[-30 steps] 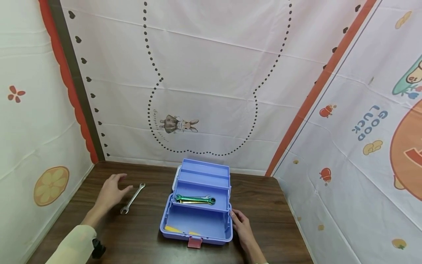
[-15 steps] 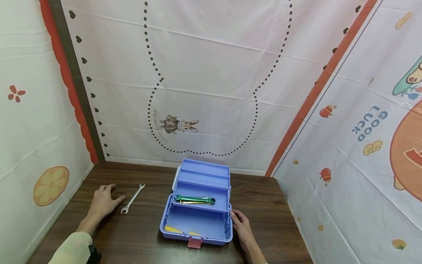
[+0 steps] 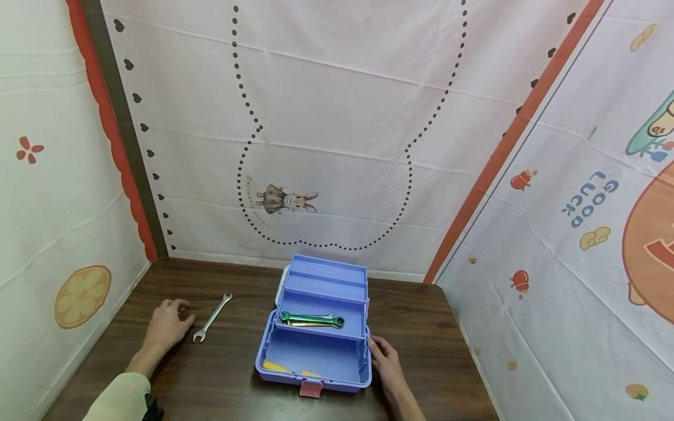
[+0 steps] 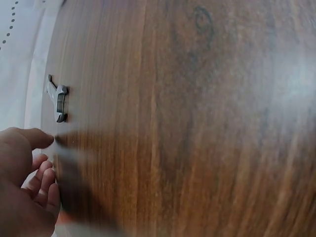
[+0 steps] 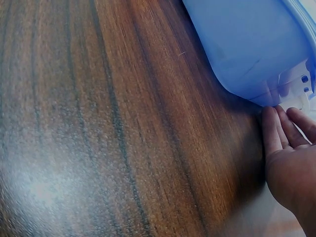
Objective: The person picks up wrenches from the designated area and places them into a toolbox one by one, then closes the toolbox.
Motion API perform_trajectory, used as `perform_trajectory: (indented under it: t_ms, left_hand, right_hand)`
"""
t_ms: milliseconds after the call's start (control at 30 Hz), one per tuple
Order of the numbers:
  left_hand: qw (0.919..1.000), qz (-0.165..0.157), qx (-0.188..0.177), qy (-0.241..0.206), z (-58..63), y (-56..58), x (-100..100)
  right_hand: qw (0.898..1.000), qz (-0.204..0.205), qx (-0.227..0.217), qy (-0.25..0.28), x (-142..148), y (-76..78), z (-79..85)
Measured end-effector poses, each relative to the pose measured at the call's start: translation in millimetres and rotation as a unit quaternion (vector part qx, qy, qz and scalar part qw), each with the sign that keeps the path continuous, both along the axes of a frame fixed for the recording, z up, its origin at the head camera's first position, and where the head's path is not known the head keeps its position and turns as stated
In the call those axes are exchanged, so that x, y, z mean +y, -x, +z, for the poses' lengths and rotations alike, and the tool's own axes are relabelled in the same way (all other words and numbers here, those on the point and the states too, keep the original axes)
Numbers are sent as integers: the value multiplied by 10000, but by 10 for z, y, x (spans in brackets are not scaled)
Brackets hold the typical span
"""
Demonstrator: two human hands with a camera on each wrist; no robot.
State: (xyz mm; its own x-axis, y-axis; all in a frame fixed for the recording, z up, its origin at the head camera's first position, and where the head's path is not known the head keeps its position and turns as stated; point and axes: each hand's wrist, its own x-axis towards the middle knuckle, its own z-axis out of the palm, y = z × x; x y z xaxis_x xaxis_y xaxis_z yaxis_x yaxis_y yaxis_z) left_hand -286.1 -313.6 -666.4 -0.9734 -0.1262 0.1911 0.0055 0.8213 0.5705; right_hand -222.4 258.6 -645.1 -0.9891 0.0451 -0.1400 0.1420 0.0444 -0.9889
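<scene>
A: Where is the silver wrench [image 3: 213, 317]?
B: Flat on the worktop [image 3: 421, 327], between the left hand [image 3: 165, 326] and the box [image 3: 326, 351], nearer the hand. It lies at a slant, its near end toward the left.

A: Is the left hand holding it?
B: No, the two are apart. The hand holds nothing; its thumb stands away from loosely bent fingers. It is low over the worktop, and whether it touches the wood cannot be told.

A: And the right hand [image 3: 388, 363]?
B: It touches the box's right side with fairly straight fingers, gripping nothing.

A: How does the box stand?
B: Open, its red latch [image 3: 310, 388] hanging at the front. The raised tray [image 3: 351, 305] carries a green wrench [image 3: 312, 318], which lies across other tools partly hidden under it.

A: Anything lower down?
B: Two yellow pieces [image 3: 276, 366] show in the bottom near the front wall, too covered to name. A printed cloth [image 3: 337, 146] hangs behind the worktop.
</scene>
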Motion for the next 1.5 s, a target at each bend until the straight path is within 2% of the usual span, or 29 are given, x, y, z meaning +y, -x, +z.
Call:
perform_trajectory:
  t_ms: [133, 500, 833, 1000, 1300, 1500]
  left_hand:
    - [9999, -20, 127, -65, 3, -2, 23]
    - [10000, 12, 86, 18, 69, 11, 39]
    - [9987, -469, -182, -82, 163, -48, 343]
    - [9980, -534, -315, 124, 143, -83, 468]
    - [9969, -608, -375, 330, 152, -58, 577]
    - [9971, -614, -221, 389, 138, -58, 621]
  right_hand:
    - [10000, 10, -12, 8, 0, -9, 0]
    - [10000, -49, -29, 14, -6, 16, -4]
    - [9999, 42, -53, 116, 2, 36, 8]
    - [9999, 27, -78, 73, -1, 27, -10]
    - [9998, 5, -8, 181, 7, 15, -68]
    - [9999, -22, 12, 163, 0, 9, -34]
